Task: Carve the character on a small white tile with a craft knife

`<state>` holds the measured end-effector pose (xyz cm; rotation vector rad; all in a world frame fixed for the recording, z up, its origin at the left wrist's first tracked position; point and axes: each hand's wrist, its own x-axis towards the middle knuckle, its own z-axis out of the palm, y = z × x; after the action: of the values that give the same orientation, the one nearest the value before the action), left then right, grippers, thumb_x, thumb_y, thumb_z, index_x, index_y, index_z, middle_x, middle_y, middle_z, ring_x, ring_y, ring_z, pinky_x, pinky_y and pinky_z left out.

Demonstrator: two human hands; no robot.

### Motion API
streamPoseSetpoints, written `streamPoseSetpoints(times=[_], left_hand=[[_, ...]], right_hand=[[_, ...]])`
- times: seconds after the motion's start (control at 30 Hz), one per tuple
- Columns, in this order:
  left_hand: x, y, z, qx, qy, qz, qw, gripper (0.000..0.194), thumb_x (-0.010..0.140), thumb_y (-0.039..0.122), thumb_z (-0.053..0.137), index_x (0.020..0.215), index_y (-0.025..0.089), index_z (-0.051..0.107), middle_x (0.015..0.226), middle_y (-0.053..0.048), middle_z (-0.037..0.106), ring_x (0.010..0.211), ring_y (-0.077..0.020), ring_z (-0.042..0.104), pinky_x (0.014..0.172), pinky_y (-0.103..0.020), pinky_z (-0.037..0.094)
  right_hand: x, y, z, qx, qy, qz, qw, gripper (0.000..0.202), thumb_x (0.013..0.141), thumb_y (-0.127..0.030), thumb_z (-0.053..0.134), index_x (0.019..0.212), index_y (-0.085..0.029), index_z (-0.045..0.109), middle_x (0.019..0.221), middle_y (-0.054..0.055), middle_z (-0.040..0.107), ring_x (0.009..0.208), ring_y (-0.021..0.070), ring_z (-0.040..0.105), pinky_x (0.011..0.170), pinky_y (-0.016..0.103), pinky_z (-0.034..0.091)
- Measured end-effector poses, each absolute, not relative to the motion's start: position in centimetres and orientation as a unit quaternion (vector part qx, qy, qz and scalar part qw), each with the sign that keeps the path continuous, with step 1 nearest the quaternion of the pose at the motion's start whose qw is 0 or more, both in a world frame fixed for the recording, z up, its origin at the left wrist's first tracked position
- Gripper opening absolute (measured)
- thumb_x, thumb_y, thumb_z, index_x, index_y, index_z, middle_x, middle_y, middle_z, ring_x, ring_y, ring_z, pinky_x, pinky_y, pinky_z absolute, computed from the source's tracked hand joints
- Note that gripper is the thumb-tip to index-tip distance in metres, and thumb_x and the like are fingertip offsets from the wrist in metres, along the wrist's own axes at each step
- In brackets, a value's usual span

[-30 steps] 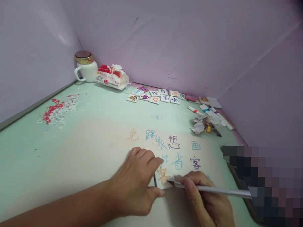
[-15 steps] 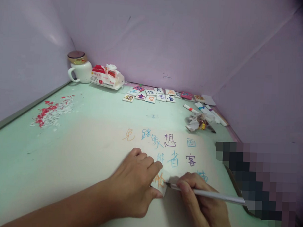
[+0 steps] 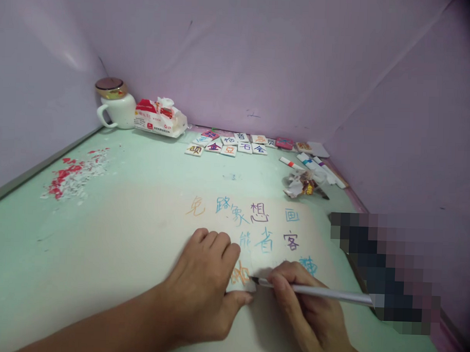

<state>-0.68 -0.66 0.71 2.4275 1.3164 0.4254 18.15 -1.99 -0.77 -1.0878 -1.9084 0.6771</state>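
A small white square tile (image 3: 250,287) bearing an orange written character lies on the paper-like pale area of the table. My left hand (image 3: 206,285) grips it, with the thumb at the near edge and the curled fingers over its left and far side. In my right hand (image 3: 313,315) is a slim silver-handled craft knife (image 3: 331,293), pinched near its front end. Its dark tip touches the tile's right side, beside the orange strokes. Coloured handwritten characters (image 3: 264,240) cover the surface beyond both hands.
Lettered tiles (image 3: 228,150) line the back, beside a tissue pack (image 3: 160,119) and a lidded white mug (image 3: 121,112). Red and white shavings (image 3: 75,173) lie at left. Markers (image 3: 291,163) and a crumpled wrapper (image 3: 304,184) are at back right. A blurred dark object (image 3: 381,273) lies right.
The view has shifted slightly, so everything sits a little further left. The tile has turned a little under my left hand, and the knife tip remains at its right side.
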Motion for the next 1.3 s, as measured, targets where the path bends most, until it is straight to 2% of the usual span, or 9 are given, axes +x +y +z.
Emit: streamPoseSetpoints(times=[0.23,0.47,0.67,0.83,1.03,1.13,1.3], left_hand=[[-1.3,-0.8,1.5,0.875,0.434,0.112,0.181,0.04,0.074,0.027,0.057,0.111,0.014,0.052,0.091,-0.009,0.053,0.081,-0.0251,0.049,0.082,-0.048,0.036],[-1.1,-1.1,0.9,0.874,0.435,0.134,0.168,0.033,0.072,0.025,0.057,0.102,0.011,0.056,0.086,-0.01,0.054,0.078,-0.0254,0.05,0.078,-0.047,0.038],[-1.1,-1.1,0.5,0.873,0.437,0.146,0.162,0.034,0.071,0.025,0.06,0.101,0.011,0.057,0.082,-0.009,0.054,0.071,-0.0235,0.05,0.074,-0.046,0.039],[-1.1,-1.1,0.1,0.874,0.43,0.169,0.152,0.045,0.071,0.028,0.063,0.111,0.009,0.054,0.082,-0.009,0.056,0.071,-0.0234,0.051,0.076,-0.046,0.039],[-1.2,-1.1,0.0,0.866,0.436,0.179,0.165,0.046,0.073,0.029,0.062,0.114,0.011,0.052,0.084,-0.008,0.056,0.074,-0.0237,0.05,0.08,-0.047,0.038],[-1.3,-1.2,0.1,0.866,0.43,0.196,0.166,0.048,0.074,0.026,0.059,0.118,0.009,0.05,0.091,-0.011,0.055,0.08,-0.0256,0.049,0.082,-0.049,0.038],[-1.4,-1.2,0.1,0.866,0.414,0.229,0.163,0.044,0.073,0.017,0.054,0.115,0.009,0.049,0.097,-0.014,0.053,0.084,-0.0258,0.047,0.076,-0.047,0.041]], right_hand=[[18.4,-2.4,-0.9,-0.435,-0.765,0.262,0.395,0.019,0.089,-0.011,0.042,0.076,-0.021,0.05,0.059,-0.003,0.048,0.049,0.0097,0.047,0.046,0.021,0.037],[18.1,-2.5,-0.8,-0.443,-0.762,0.256,0.397,0.023,0.09,-0.011,0.039,0.071,-0.022,0.043,0.057,-0.005,0.043,0.045,0.0083,0.043,0.043,0.02,0.034],[18.0,-2.8,-1.0,-0.448,-0.748,0.284,0.399,0.023,0.092,-0.013,0.038,0.071,-0.022,0.043,0.057,-0.006,0.042,0.045,0.0079,0.041,0.042,0.02,0.032],[17.7,-3.2,-1.2,-0.5,-0.667,0.349,0.428,0.028,0.095,-0.024,0.041,0.069,-0.02,0.05,0.056,-0.005,0.043,0.047,0.009,0.041,0.044,0.021,0.032],[17.9,-2.6,-1.0,-0.512,-0.485,0.503,0.499,0.028,0.093,-0.04,0.046,0.078,-0.02,0.06,0.061,-0.001,0.056,0.056,0.0124,0.052,0.052,0.023,0.041],[18.2,-1.9,-0.8,-0.489,-0.422,0.547,0.532,0.026,0.088,-0.041,0.055,0.076,-0.019,0.063,0.061,0.0,0.056,0.056,0.012,0.052,0.051,0.022,0.042],[18.3,-0.9,-0.9,-0.471,-0.352,0.593,0.551,0.024,0.084,-0.039,0.061,0.073,-0.019,0.063,0.058,-0.001,0.055,0.054,0.0101,0.049,0.048,0.019,0.041]])
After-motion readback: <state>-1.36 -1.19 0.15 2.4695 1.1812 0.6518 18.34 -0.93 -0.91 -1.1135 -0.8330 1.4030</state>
